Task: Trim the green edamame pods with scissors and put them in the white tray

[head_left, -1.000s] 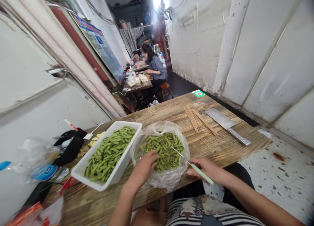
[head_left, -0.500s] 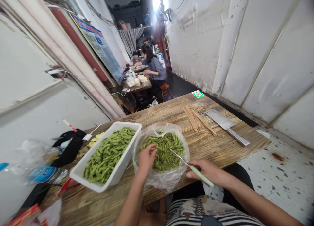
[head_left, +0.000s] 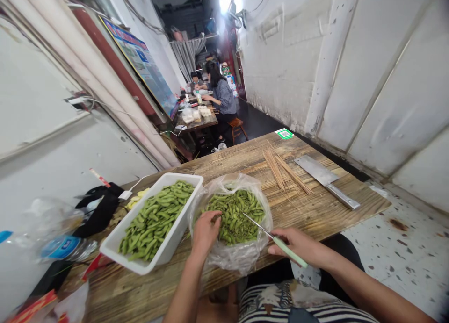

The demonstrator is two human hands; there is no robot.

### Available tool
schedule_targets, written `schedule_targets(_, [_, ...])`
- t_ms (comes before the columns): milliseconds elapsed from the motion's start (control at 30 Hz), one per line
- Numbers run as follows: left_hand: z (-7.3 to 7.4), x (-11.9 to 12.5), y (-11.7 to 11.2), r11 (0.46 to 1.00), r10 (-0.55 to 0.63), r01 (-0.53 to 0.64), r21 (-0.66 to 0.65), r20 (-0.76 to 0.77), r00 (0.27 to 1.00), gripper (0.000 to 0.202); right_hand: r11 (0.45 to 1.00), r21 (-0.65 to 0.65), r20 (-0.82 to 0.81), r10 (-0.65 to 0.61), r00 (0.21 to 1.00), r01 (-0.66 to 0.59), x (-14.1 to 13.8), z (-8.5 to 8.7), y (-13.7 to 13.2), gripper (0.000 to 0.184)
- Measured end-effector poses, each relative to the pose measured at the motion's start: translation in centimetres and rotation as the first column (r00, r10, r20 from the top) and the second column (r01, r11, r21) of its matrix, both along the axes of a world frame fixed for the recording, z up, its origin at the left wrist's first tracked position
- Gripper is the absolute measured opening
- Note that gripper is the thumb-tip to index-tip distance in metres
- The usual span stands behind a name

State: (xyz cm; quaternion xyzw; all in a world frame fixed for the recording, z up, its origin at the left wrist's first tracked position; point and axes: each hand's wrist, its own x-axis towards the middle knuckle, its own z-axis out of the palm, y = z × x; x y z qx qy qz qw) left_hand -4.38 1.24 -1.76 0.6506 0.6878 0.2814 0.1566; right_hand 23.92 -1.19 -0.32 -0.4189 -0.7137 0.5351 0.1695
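- The left hand [head_left: 205,232] is down in the plastic bag [head_left: 238,260], which sits at the near middle of the table [head_left: 315,211]. Its fingers are bent into the pods [head_left: 238,215]; I cannot tell if it grips one.
- The right hand [head_left: 298,246] is closed around a thin blade [head_left: 259,226] with a pale green handle, and the tip is over the bag.
- The white tray [head_left: 164,254], just left of the bag, is heaped with pods, so a large part seems done.
- The bag holds many more, so a good part remains.

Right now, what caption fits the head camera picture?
Left hand reaches into bag of green pods; right hand holds green-handled tool.
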Motion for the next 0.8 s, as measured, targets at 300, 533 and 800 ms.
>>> schedule_targets(300, [-1.0,2.7,0.3,0.988,-0.072,0.074,-0.133,0.02,0.997,0.007,0.978,-0.205,-0.082,0.021,0.996,-0.037,-0.2,0.0,-0.2,0.04])
schedule_targets(533, [0.8,3.9,-0.7,0.977,0.091,0.026,-0.213,0.522,0.848,0.022,0.988,-0.125,-0.043,0.083,0.996,-0.088,-0.4,1.0,-0.3,0.046])
schedule_targets(800, [2.0,5.1,-1.5,0.943,0.069,0.172,-0.286,0.67,0.74,0.027,0.994,-0.002,-0.036,0.11,0.993,-0.11,-0.8,2.0,0.0,0.042])
